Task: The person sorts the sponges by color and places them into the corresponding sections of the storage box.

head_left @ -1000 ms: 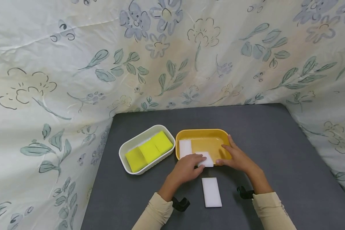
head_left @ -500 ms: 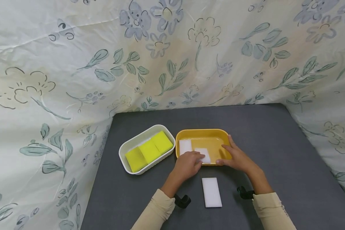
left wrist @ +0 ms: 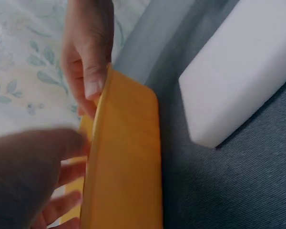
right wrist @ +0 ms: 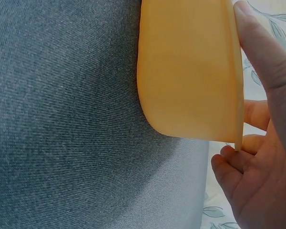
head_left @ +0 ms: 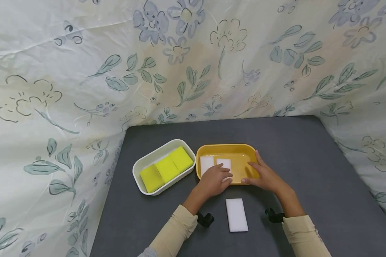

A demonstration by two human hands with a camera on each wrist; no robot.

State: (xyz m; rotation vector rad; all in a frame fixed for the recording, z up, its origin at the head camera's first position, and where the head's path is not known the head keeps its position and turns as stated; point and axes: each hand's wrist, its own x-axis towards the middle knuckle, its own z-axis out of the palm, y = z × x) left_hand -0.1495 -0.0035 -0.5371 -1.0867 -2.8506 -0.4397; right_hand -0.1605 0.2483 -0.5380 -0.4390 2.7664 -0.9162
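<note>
In the head view my left hand (head_left: 214, 180) reaches over the front rim of a yellow tray (head_left: 240, 161). Its loosely spread fingers touch a white sponge block (head_left: 223, 162) that lies inside and is partly covered by them. Beside this block, at the tray's left end, is another white block (head_left: 207, 162). My right hand (head_left: 266, 177) holds the tray's right front corner, thumb at the front rim and fingers round the end. From the right wrist, the thumb (right wrist: 262, 52) shows against the rim. A third white block (head_left: 237, 215) lies on the table in front.
Left of the yellow tray, almost against it, a white tray (head_left: 137, 170) stands at a slant with three yellow sponges (head_left: 167, 169) in a row. The dark grey table (head_left: 286, 139) ends at a flowered cloth (head_left: 193, 96) behind and at both sides.
The white block under my left hand has gone from lying across the front rim to inside the yellow tray, beside the first one. My right hand and the trays have stayed put.
</note>
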